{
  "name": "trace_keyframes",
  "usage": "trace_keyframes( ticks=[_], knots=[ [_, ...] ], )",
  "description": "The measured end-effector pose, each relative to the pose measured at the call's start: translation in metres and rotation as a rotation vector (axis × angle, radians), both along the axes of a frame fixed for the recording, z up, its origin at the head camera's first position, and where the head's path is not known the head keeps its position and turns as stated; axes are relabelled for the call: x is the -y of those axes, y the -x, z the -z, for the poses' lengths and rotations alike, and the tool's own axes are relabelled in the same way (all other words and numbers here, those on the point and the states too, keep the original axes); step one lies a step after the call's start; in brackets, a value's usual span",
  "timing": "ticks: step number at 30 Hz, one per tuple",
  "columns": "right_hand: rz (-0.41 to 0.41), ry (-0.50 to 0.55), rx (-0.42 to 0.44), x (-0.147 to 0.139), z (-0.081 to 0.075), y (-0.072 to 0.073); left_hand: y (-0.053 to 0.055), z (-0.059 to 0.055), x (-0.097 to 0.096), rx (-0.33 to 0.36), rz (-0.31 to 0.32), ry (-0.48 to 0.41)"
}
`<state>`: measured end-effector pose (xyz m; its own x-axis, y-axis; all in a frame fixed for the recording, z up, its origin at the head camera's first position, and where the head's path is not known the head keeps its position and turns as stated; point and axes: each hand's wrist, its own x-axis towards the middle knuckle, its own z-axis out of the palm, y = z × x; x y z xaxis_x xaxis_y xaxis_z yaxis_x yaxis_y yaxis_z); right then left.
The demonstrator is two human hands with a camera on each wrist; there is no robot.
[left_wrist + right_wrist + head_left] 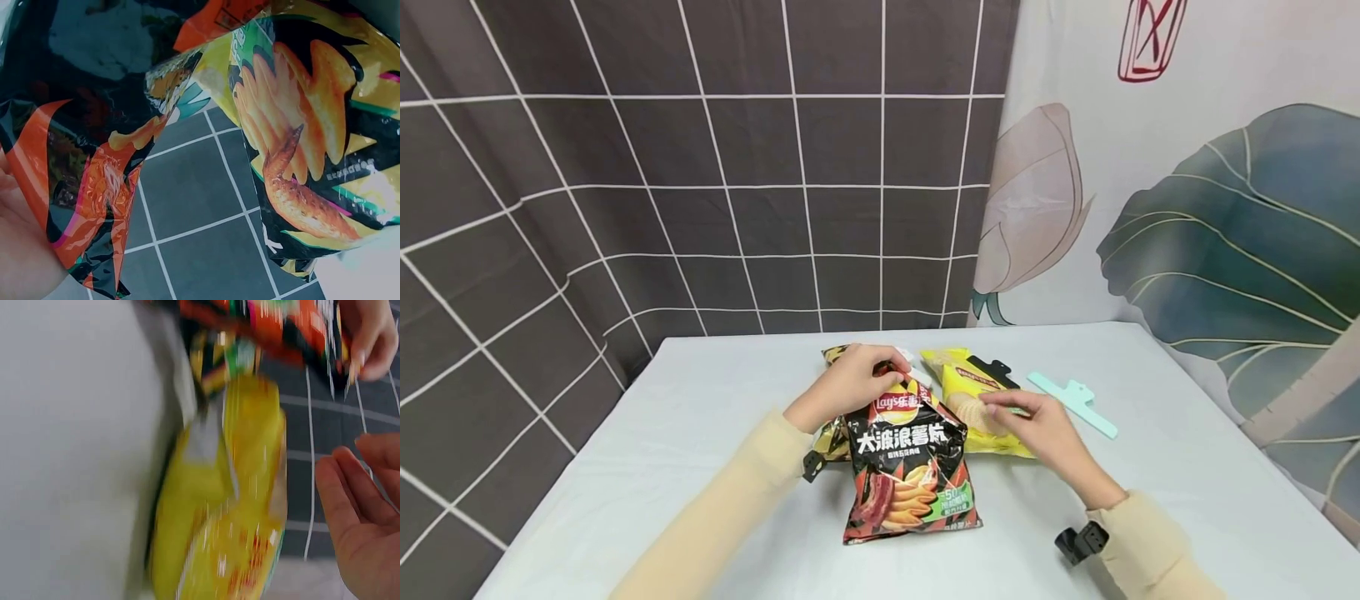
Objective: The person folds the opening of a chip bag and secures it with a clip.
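A black and red bag of potato chips (910,467) stands tilted on the table, its printed front toward me. My left hand (853,383) pinches its top edge; the left wrist view shows part of that hand (25,244) beside the bag. My right hand (1045,429) hovers over a yellow bag of chips (966,392) to the right. In the right wrist view the fingers of this hand (369,519) are loosely bent with nothing between them. A black bag clip (995,371) sits along the yellow bag's upper edge.
Behind the black bag lies a gold and black chip bag (832,442), mostly hidden; its wing picture shows in the left wrist view. A light teal bag clip (1075,403) lies at the right on the white table (647,483). Dark gridded cloth (737,167) hangs behind.
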<state>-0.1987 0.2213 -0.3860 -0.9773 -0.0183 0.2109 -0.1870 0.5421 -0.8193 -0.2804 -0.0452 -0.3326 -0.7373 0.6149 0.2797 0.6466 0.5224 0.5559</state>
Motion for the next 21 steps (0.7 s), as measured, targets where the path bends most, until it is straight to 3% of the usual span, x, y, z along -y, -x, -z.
trace_keyframes(
  ticks=[3,6,12,21],
  knots=[
    [0.107,-0.081,0.0,-0.018,-0.003,0.007,-0.001,0.001,0.0,-0.011,-0.003,-0.012],
    [0.159,-0.172,-0.002,-0.037,-0.003,0.016,-0.002,0.001,0.0,-0.018,-0.002,-0.02],
    [0.18,-0.313,0.042,-0.069,0.002,0.032,-0.003,0.003,0.001,-0.02,-0.006,-0.022],
    [0.201,-0.462,0.116,-0.096,0.008,0.05,-0.005,0.004,0.002,-0.034,-0.009,-0.028]
  ],
)
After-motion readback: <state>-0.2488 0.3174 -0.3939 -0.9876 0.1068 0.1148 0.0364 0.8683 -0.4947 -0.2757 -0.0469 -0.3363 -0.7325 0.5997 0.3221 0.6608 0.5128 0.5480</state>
